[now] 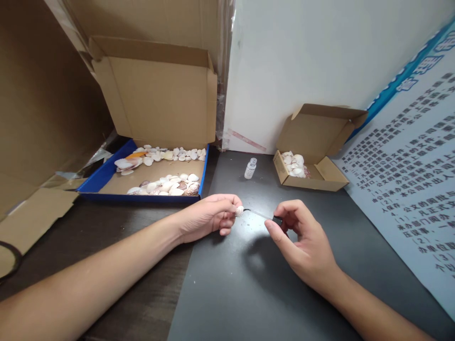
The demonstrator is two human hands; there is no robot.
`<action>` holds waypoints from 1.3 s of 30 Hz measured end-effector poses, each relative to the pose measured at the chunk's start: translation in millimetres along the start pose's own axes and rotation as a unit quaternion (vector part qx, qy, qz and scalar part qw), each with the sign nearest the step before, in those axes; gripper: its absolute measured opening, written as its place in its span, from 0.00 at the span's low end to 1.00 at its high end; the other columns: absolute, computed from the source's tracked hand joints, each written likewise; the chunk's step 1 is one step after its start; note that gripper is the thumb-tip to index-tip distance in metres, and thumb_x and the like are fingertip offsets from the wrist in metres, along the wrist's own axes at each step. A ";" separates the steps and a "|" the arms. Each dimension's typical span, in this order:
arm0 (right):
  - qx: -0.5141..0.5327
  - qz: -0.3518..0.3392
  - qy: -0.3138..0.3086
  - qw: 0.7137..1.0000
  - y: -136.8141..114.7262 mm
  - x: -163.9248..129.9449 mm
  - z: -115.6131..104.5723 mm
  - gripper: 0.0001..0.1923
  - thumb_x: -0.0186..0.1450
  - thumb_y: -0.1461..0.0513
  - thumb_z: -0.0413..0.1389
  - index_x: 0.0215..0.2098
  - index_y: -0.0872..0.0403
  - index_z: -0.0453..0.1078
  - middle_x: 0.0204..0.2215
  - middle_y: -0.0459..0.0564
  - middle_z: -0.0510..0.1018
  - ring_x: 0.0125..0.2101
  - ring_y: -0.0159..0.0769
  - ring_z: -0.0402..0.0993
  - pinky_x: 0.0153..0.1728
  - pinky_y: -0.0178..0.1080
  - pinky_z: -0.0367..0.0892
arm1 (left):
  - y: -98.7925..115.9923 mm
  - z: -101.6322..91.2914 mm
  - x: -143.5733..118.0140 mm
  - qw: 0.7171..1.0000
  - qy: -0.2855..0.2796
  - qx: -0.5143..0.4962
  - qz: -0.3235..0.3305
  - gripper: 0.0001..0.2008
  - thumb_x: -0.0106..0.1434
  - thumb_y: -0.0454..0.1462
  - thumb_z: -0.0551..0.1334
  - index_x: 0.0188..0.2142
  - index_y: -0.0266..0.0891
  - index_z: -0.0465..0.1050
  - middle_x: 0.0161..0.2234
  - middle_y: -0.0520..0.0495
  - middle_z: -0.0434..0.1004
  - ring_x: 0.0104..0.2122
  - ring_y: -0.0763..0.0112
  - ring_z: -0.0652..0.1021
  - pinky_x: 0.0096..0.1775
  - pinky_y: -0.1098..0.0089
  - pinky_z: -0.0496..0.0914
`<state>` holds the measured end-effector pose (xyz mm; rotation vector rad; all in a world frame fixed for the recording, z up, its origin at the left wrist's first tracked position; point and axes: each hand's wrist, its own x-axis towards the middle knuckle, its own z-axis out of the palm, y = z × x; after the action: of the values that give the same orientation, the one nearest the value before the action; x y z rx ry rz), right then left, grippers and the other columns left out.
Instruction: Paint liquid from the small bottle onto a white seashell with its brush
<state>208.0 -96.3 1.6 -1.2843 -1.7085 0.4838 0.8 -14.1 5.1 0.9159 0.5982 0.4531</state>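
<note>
Between the thumb and fingers of my left hand (213, 214) is a small whitish, ridged seashell (239, 211). My right hand (302, 237) pinches the black cap of a thin brush applicator (259, 215). The applicator's clear stem runs left, and its dark tip is at the shell, touching or very close to it. Beyond my hands stands a small clear glass bottle (250, 169) with a white label and no cap on its neck. Both hands are held above the dark grey mat.
At the back left, a blue-edged cardboard box (142, 198) with a raised lid holds rows of seashells (167, 185). A smaller open cardboard box (313, 183) at the back right contains white shells (294, 165). A printed poster (408, 203) borders the right side.
</note>
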 end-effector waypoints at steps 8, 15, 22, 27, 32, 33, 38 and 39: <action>0.025 -0.019 -0.015 0.999 2.0 -3.4 1.0 0.07 0.67 0.63 0.57 0.39 0.48 0.61 0.25 0.40 0.67 0.21 0.29 0.65 0.22 0.32 0.65 | -3.3 -1.4 1.1 1.000 -0.008 0.005 0.004 0.09 0.61 0.38 0.65 0.32 0.38 0.67 0.23 0.58 0.57 0.22 0.80 0.60 0.25 0.75 0.58; -0.009 -0.001 -0.003 1.000 -1.0 0.4 1.0 0.07 0.66 0.63 0.57 0.36 0.49 0.61 0.24 0.40 0.66 0.20 0.29 0.65 0.20 0.32 0.64 | -1.1 2.1 0.1 0.999 -0.008 0.036 0.007 0.08 0.61 0.37 0.64 0.32 0.38 0.66 0.23 0.57 0.59 0.20 0.80 0.62 0.25 0.74 0.60; 0.019 -0.023 0.012 0.999 0.2 -1.3 1.0 0.07 0.66 0.64 0.56 0.38 0.48 0.62 0.25 0.40 0.67 0.21 0.29 0.66 0.21 0.32 0.65 | -0.7 2.4 -0.6 0.998 -0.003 0.068 0.004 0.09 0.60 0.39 0.64 0.32 0.39 0.65 0.23 0.57 0.62 0.20 0.78 0.67 0.25 0.74 0.62; -0.001 -0.012 0.003 1.000 0.8 -0.8 1.4 0.07 0.66 0.64 0.57 0.37 0.48 0.61 0.24 0.39 0.66 0.21 0.28 0.64 0.21 0.31 0.64 | -1.0 2.0 -0.6 0.997 -0.002 0.075 0.003 0.07 0.60 0.36 0.63 0.32 0.38 0.65 0.23 0.56 0.62 0.20 0.79 0.67 0.25 0.74 0.61; 0.018 -0.026 0.005 1.000 0.6 -2.1 1.0 0.07 0.67 0.64 0.57 0.39 0.48 0.61 0.25 0.39 0.67 0.21 0.28 0.65 0.22 0.32 0.65 | -1.1 0.8 -0.9 0.997 -0.002 0.081 0.003 0.06 0.61 0.36 0.63 0.32 0.38 0.65 0.23 0.56 0.62 0.20 0.80 0.67 0.25 0.75 0.61; 0.017 -0.025 -0.001 1.000 0.4 -2.2 0.9 0.07 0.67 0.64 0.57 0.39 0.48 0.61 0.25 0.39 0.67 0.21 0.28 0.65 0.22 0.32 0.65 | -1.3 0.7 -0.9 0.997 -0.002 0.081 0.003 0.06 0.61 0.36 0.63 0.32 0.38 0.65 0.23 0.56 0.63 0.20 0.80 0.67 0.25 0.75 0.61; 0.005 -0.014 0.015 1.000 0.3 -1.1 0.7 0.07 0.67 0.64 0.56 0.37 0.48 0.61 0.25 0.39 0.66 0.21 0.28 0.64 0.22 0.31 0.64 | -1.8 1.7 -0.6 0.997 0.000 0.073 0.000 0.07 0.61 0.37 0.63 0.32 0.38 0.66 0.22 0.57 0.63 0.19 0.80 0.67 0.23 0.76 0.63; 0.009 -0.018 0.009 1.000 0.6 -1.0 0.7 0.07 0.67 0.64 0.56 0.38 0.48 0.61 0.25 0.39 0.66 0.21 0.29 0.65 0.22 0.31 0.64 | -1.5 2.2 -0.4 0.998 0.003 0.070 -0.002 0.07 0.61 0.37 0.63 0.32 0.38 0.65 0.22 0.57 0.63 0.18 0.80 0.68 0.22 0.76 0.63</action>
<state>207.8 -96.8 0.3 -1.2403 -1.7062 0.4645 2.2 -16.4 5.0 1.0464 0.6429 0.4155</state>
